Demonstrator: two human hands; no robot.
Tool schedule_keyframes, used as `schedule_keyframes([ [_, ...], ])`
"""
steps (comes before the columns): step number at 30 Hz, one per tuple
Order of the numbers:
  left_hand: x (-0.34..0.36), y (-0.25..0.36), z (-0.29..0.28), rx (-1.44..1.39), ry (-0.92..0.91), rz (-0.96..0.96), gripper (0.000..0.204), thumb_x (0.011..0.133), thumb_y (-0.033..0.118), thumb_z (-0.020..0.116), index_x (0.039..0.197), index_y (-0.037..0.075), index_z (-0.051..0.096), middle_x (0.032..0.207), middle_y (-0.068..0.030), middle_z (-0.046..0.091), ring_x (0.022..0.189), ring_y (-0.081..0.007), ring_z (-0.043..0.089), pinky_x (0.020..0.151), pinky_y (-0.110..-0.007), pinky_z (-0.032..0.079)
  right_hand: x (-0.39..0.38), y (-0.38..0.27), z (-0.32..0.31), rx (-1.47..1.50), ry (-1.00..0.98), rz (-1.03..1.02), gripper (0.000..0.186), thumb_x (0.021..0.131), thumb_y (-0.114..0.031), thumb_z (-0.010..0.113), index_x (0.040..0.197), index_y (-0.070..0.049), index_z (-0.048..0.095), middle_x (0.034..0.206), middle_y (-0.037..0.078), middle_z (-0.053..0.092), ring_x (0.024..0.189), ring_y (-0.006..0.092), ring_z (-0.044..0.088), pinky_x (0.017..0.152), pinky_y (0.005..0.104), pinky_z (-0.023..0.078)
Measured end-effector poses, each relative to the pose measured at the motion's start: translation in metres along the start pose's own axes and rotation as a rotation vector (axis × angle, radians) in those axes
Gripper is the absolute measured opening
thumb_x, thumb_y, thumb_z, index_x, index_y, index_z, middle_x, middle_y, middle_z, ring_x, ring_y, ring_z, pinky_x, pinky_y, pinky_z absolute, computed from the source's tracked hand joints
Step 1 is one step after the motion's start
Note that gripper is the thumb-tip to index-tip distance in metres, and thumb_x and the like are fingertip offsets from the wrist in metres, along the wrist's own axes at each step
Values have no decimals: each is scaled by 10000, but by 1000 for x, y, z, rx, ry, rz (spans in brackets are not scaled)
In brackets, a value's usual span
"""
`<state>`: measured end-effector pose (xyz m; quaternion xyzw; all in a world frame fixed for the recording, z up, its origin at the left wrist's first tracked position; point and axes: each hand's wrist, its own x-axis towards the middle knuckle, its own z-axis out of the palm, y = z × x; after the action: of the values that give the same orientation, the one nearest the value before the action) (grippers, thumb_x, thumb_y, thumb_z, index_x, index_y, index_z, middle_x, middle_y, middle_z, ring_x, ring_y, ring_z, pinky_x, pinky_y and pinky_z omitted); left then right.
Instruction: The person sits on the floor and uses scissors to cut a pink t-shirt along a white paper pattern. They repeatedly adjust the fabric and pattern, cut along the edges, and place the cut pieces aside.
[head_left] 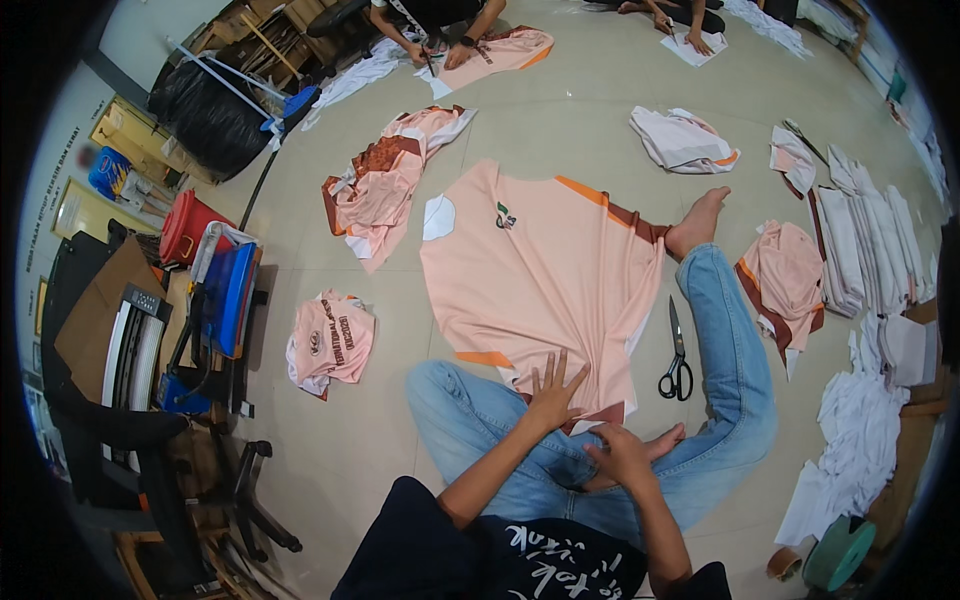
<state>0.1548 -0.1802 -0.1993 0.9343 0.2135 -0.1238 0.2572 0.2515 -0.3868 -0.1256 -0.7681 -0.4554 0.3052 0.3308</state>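
A pale pink fabric panel (530,260) with orange and brown trim and a small emblem lies spread on the floor before me, its near part creased over my crossed legs. A white patch (439,216) is at its upper left. My left hand (550,400) rests on the creased lower part, fingers spread. My right hand (610,450) is just right of it at the lower edge, fingers loosely bent and apart, with no clear grip visible. Black-handled scissors (676,355) lie right of the panel, beside my leg.
Pink fabric piles (385,175) (330,345) lie left, another (780,265) right, by white stacks (850,250) and scraps (855,430). A white bundle (680,138) lies farther back. Two co-workers (460,45) (685,30) sit beyond. A chair (260,500), red bucket (188,228) and black bag (215,115) line the left.
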Motion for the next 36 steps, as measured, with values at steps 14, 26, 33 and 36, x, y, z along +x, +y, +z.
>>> schedule_keyframes([
  [14, 93, 43, -14, -201, 537, 85, 744, 917, 390, 681, 1492, -17, 441, 1622, -270, 316, 1526, -428, 261, 1237, -594, 179, -11, 14, -52, 52, 289, 261, 319, 894, -241, 759, 1106, -7, 715, 1041, 168, 707, 895, 294, 683, 866, 396, 521],
  [26, -29, 75, -89, -814, -410, 545, 612, 1002, 437, 661, 1324, -80, 596, 1293, -219, 662, 1151, -345, 643, 979, -440, 505, -26, 36, -36, 104, 331, 286, 355, 911, -275, 739, 1153, -21, 684, 1078, 159, 695, 959, 299, 655, 937, 398, 501],
  [33, -125, -18, -204, -1818, -69, 1301, 264, 996, 186, 624, 970, -67, 693, 968, -285, 706, 836, -459, 691, 731, -588, 521, -11, 31, -54, -55, 358, 228, 418, 942, -303, 702, 1242, -21, 627, 1173, 163, 662, 1062, 301, 620, 983, 410, 491],
  [36, -177, -84, -258, -1414, 733, 254, 341, 1008, 324, 612, 1079, -10, 625, 1075, -257, 686, 911, -339, 699, 787, -463, 580, 1, 28, -34, -88, 252, 155, 445, 956, -315, 686, 1280, -22, 602, 1213, 165, 648, 1107, 301, 606, 1003, 415, 486],
])
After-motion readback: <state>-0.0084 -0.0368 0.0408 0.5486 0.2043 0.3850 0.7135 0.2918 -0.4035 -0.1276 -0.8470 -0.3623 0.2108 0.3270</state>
